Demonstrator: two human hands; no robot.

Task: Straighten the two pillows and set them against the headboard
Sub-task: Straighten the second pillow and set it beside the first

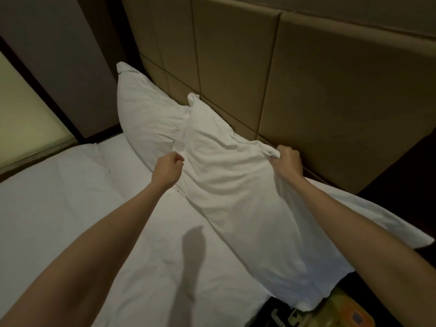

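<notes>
Two white pillows lean on the tan padded headboard (pixel 318 90). The far pillow (pixel 146 114) stands upright at the left, its top corner against the panels. The near pillow (pixel 226 175) overlaps it and tilts toward me, its lower end hanging past the mattress edge. My left hand (pixel 168 167) is closed on the near pillow's left edge. My right hand (pixel 289 161) pinches its upper right corner close to the headboard.
The white bed sheet (pixel 70 208) stretches out to the left and front. A dark wall with a pale lit panel (pixel 21 119) runs along the left. A dark bedside surface (pixel 405 180) and a yellow-green object (pixel 342 310) lie at the right.
</notes>
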